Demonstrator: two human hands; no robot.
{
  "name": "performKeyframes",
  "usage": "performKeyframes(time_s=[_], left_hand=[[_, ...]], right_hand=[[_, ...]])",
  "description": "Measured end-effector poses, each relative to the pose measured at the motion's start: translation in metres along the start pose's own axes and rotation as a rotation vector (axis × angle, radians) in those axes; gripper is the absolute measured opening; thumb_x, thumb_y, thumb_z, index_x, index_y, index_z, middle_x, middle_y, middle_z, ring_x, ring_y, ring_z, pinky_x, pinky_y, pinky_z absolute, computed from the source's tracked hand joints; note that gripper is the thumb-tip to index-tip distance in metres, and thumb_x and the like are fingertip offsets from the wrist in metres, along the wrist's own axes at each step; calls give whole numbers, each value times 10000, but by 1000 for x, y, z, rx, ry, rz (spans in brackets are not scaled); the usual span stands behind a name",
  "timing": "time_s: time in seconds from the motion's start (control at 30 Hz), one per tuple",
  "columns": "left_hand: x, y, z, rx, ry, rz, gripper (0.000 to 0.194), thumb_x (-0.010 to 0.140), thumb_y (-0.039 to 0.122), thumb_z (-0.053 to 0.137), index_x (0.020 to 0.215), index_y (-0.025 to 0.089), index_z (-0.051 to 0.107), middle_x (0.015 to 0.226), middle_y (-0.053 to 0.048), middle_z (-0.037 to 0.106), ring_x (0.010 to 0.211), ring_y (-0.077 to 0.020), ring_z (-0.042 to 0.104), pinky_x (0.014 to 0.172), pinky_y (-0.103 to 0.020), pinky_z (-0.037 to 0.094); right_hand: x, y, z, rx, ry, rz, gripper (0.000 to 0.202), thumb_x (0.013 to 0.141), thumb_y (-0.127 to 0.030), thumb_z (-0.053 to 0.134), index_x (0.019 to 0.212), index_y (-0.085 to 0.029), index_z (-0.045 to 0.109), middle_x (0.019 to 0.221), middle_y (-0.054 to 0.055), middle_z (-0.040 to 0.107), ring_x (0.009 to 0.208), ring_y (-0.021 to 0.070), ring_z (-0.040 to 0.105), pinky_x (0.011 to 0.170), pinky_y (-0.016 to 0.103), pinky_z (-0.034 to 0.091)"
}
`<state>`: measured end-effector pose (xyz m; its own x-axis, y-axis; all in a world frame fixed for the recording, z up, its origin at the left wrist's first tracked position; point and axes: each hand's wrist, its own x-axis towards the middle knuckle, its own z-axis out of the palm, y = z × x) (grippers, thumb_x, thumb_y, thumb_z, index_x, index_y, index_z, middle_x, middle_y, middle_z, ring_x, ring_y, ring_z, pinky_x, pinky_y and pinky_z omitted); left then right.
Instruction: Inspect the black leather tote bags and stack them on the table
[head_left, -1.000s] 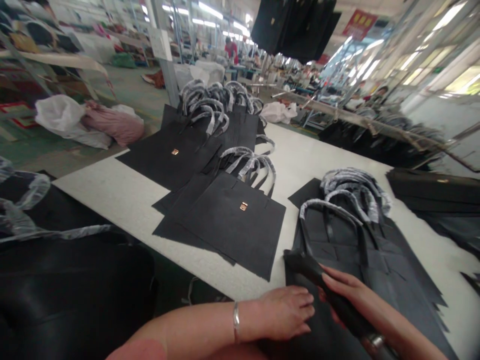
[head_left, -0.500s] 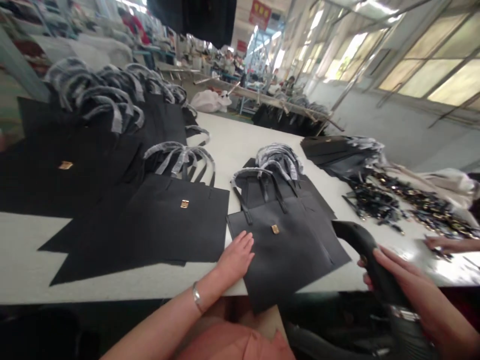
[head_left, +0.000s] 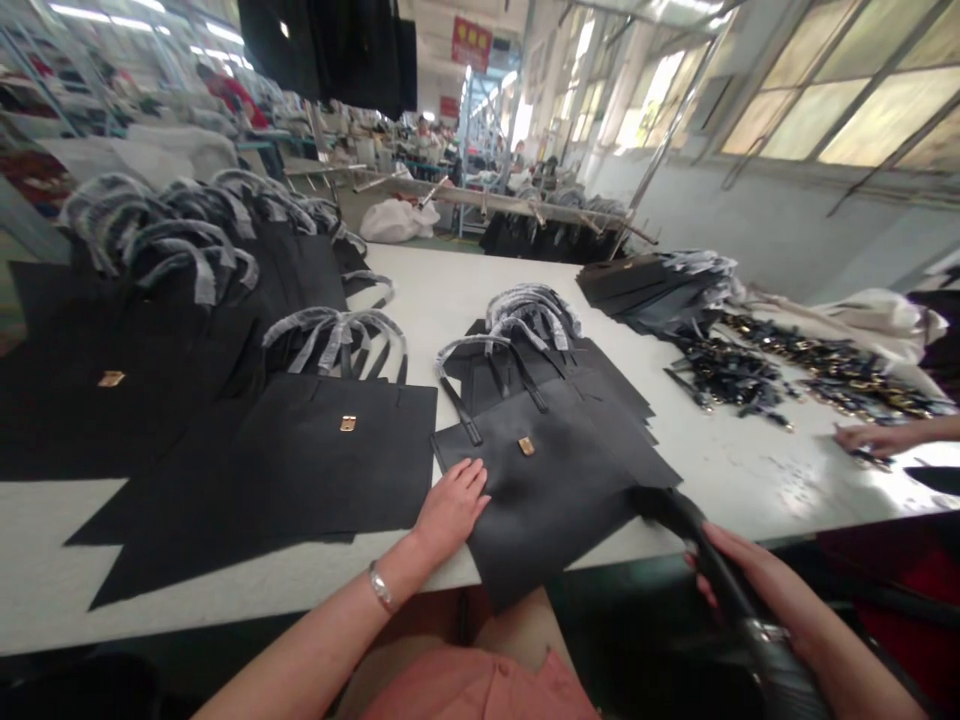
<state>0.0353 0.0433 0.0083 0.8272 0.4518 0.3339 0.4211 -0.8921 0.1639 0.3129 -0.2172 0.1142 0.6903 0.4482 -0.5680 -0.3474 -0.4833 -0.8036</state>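
My left hand (head_left: 453, 508) lies flat on the left edge of a black bag panel (head_left: 559, 500) with a gold clasp (head_left: 526, 446) and straps wrapped in clear film. Its fingers are stretched out and hold nothing. My right hand (head_left: 739, 565) is wrapped round a black curved vacuum hose handle (head_left: 694, 520), whose tip is at the panel's right side; whether it touches the surface I cannot tell. Further panels with wrapped straps (head_left: 534, 312) lie beneath and behind this one. Left of my left hand lies another black bag panel (head_left: 345, 470) with a gold clasp.
A large stack of black panels (head_left: 172, 330) covers the table's left. Small black straps with gold metal ends (head_left: 735, 375) are heaped at the right, near folded black pieces (head_left: 645, 290). Another person's hand (head_left: 874, 438) works at the right edge of the white table (head_left: 450, 262).
The vacuum hose handle in my right hand has moved left and down, its tip now over the panel's right edge. My left hand stays on the panel. The camera view has shifted slightly.
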Motion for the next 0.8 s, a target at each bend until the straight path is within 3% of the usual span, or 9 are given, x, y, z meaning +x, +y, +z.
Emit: performKeyframes(time_s=[0.1, 0.2, 0.37, 0.47, 0.63, 0.7, 0.8], left_hand=[[-1, -1, -2, 19, -7, -3, 316, 964, 279, 473, 1220, 127, 579, 1328, -110, 571, 1240, -246, 506, 1051, -392, 421], [-2, -5, -12, -28, -85, -26, 305, 951, 254, 495, 1221, 135, 571, 1362, -101, 543, 1274, -242, 470, 1083, -386, 385], [12, -2, -30, -77, -182, -147, 278, 894, 116, 488, 1154, 89, 582, 1317, -173, 541, 1246, -295, 470, 1111, -496, 305], [38, 26, -28, -124, -190, -127, 222, 875, 79, 484, 1057, 94, 612, 1185, -173, 588, 1146, -289, 522, 1039, -477, 389], [95, 107, 2, -322, -280, 163, 173, 918, 192, 537, 1057, 207, 639, 1111, -27, 624, 1043, -157, 567, 929, -244, 468], [114, 134, 19, -373, -325, 246, 175, 913, 252, 572, 1066, 227, 653, 1084, -6, 632, 1007, -140, 579, 890, -216, 473], [134, 158, 39, -402, -373, 282, 229, 873, 355, 636, 1077, 258, 672, 1059, -3, 627, 977, -156, 581, 831, -233, 483]], right_hand=[[3, -11, 5, 24, 29, -81, 258, 768, -364, 714, 898, -186, 582, 622, 30, 706, 417, 153, 605, 384, 245, 499], [-2, -12, 3, 44, 41, -134, 330, 756, -355, 733, 1014, -215, 582, 678, 2, 722, 484, 150, 637, 441, 231, 532], [-15, 2, -13, 28, 74, -45, 391, 725, -383, 743, 1054, -208, 623, 697, 41, 736, 488, 186, 640, 420, 251, 529], [-28, 10, -17, 86, 55, -73, 545, 677, -403, 785, 1152, -212, 597, 739, 32, 746, 539, 199, 663, 466, 258, 553], [-44, 25, -9, 171, 126, -130, 938, 592, -480, 828, 1391, -168, 450, 685, 17, 744, 491, 191, 641, 428, 255, 533], [-45, 31, -6, 213, 122, -145, 991, 595, -503, 823, 1419, -129, 418, 681, 26, 743, 489, 190, 636, 434, 261, 533], [-43, 41, -5, 284, 118, -170, 966, 630, -519, 798, 1417, -103, 423, 675, 35, 740, 459, 180, 615, 413, 263, 511]])
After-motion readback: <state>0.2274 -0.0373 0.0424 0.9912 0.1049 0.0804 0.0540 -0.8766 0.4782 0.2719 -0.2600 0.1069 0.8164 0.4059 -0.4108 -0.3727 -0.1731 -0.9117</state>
